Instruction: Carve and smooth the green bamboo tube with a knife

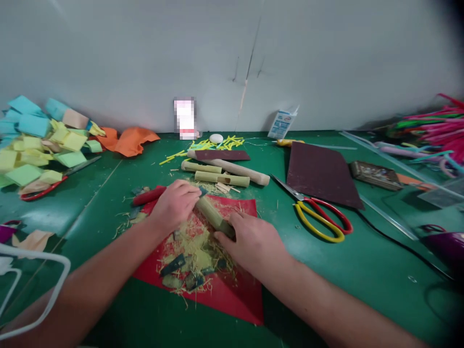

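My right hand [255,237] is wrapped around the near end of a pale bamboo tube [210,212], which slants over a red sheet [242,299]. At the tube's far end, my left hand [177,203] pinches a small dark piece of sandpaper [203,192] against the bamboo. The palm side of each hand is hidden. Below the tube, fine shavings [197,253] and several worn dark scraps [173,265] lie on the sheet. Just behind my left hand is a red handle-like object [148,195], partly covered.
Beyond the sheet lie two cut bamboo pieces [226,179] and a wooden stick [235,168]. Scissors [315,212] and brown sandpaper [322,174] are on the right. Coloured paper pieces [36,145] pile up at left, near a white frame [61,285]. A grey wall [145,63] closes the back.
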Motion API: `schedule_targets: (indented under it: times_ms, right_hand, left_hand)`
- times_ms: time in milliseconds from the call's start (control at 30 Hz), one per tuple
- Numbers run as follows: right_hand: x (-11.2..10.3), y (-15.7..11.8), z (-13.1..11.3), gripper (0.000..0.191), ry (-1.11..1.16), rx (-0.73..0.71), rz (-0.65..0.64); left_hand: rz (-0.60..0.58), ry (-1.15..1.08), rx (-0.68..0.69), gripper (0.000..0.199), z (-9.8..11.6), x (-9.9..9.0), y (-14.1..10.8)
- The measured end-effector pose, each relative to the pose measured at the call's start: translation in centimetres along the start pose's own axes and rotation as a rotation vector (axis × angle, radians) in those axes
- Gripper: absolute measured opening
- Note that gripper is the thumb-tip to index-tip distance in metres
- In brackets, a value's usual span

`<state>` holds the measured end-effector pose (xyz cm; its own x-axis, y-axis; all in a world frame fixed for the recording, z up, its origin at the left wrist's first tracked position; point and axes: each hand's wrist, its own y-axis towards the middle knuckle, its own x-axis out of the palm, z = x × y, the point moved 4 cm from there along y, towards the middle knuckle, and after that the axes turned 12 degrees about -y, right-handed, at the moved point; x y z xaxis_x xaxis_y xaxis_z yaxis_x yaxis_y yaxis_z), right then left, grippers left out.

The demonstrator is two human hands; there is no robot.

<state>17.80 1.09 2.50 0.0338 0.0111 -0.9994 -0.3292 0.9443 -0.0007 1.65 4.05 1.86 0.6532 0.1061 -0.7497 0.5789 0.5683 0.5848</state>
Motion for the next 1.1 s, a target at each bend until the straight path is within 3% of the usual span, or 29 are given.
schedule_targets:
  times_ms: [167, 333, 500, 633, 800, 933, 1100]
  right_hand:
    - [0.1, 0.0, 0.0, 0.02, 0.025, -0.016, 0.029]
    - [0.0, 0.0, 0.0, 0.024, -0.004, -0.006, 0.022]
    - [0.2, 0.0, 0.0, 0.022, 0.007, -0.018, 0.032]
    - [0.3, 0.0, 0.1, 0.024, -0.014, -0.001, 0.023]
    - [0.2, 0.1, -0.1, 0.021, -0.008, -0.023, 0.021]
    - [0.1, 0.0, 0.0, 0.024, -0.016, -0.006, 0.015]
    - [0.1, 0.0, -0.2, 0.022, -0.01, -0.034, 0.026]
  left_hand:
    - [-0.113, -0.061, -0.001, 0.024, 0.3, 0.6, -0.2]
    - [0.009, 0.025, -0.047, 0.022, -0.9, -0.5, -0.2]
    - [-0.108, -0.078, 0.008, 0.025, 0.3, 0.4, -0.4]
    - [-0.022, 0.008, -0.015, 0.024, 0.4, 0.2, -0.4]
    - [-0.114, -0.099, 0.004, 0.024, 1.0, 0.7, -0.3]
    - [-0.002, 0.02, -0.027, 0.024, 0.3, 0.1, -0.1]
    - [-0.106, -0.062, 0.014, 0.026, 0.5, 0.5, -0.2]
